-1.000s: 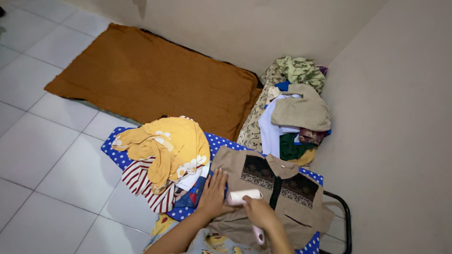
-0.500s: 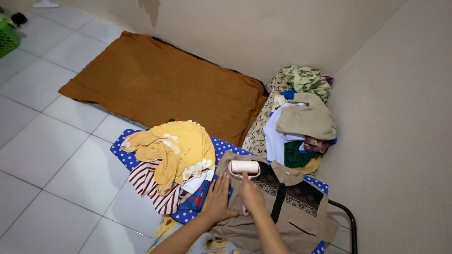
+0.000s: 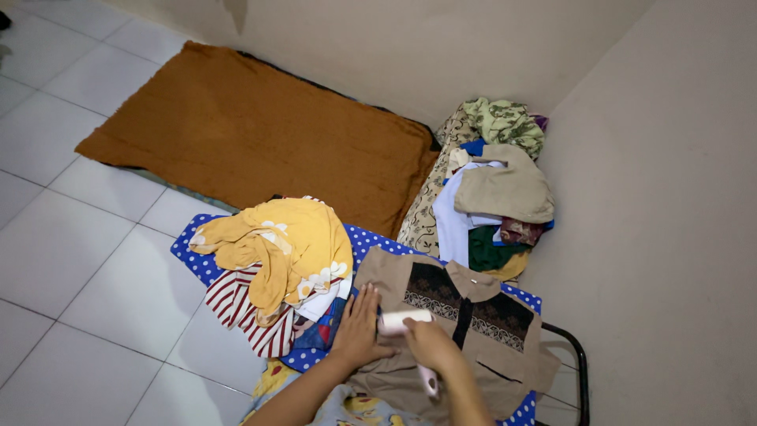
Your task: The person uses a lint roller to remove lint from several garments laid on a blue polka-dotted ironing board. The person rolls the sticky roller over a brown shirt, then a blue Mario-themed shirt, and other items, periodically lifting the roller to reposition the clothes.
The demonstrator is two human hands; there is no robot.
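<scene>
Dotted board [image 3: 201,264]: lint roller [image 3: 404,319] crosswise on shirt [image 3: 489,331].

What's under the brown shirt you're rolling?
The brown shirt lies on a blue polka-dot board cover, which shows at its edges. A black metal frame sticks out beside it. The rest underneath is hidden.

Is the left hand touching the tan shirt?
Touching. The head view shows the left hand lying flat, palm down, on the tan shirt, no gap visible.
</scene>
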